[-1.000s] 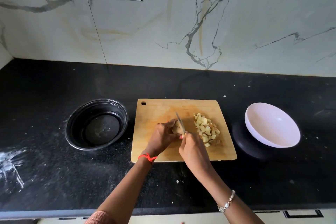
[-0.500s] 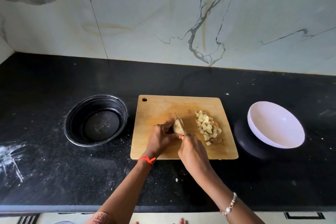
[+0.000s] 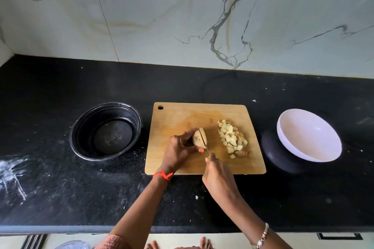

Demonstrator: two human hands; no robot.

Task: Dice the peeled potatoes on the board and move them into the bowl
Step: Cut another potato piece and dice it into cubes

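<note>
Head view. Wooden cutting board (image 3: 182, 115) at middle of black tabletop (image 3: 60, 188). On board, left hand (image 3: 180, 151) gripping potato piece (image 3: 199, 138), fingers (image 3: 190, 133) curled over it. Right hand (image 3: 219, 176) clenched round knife (image 3: 206, 147), blade sunk through potato just beside left thumb. Diced potato pile (image 3: 232, 139) on board's right side, none yet in white bowl (image 3: 309, 137) off to right. Risks: rounded piece rolling under blade, edge slipping toward thumb; cubes scattering onto tabletop during transfer.
</note>
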